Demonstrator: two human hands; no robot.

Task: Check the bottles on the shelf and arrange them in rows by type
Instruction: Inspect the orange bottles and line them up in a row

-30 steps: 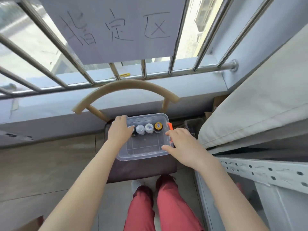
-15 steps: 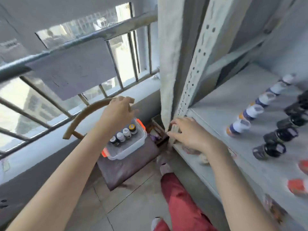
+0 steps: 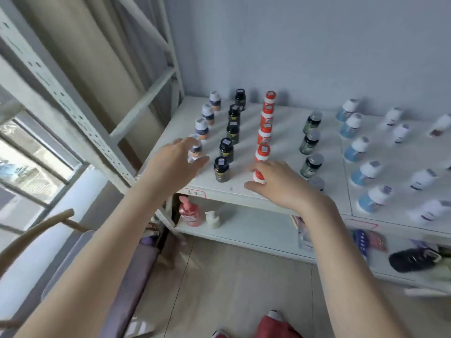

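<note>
view swung off the chair box, both hands now over shelf [image 3: 280,123] | bottles stand there in rows by type | left hand [image 3: 174,162] fingers spread, loose around front white-cap bottle [image 3: 195,150] | right hand [image 3: 275,182] loose over front red bottle [image 3: 259,176], grasp: can't tell

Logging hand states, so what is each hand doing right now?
Left hand: open, fingers around a white-capped bottle, grip not closed.
Right hand: open, over a red bottle, hold cannot be told.
</note>
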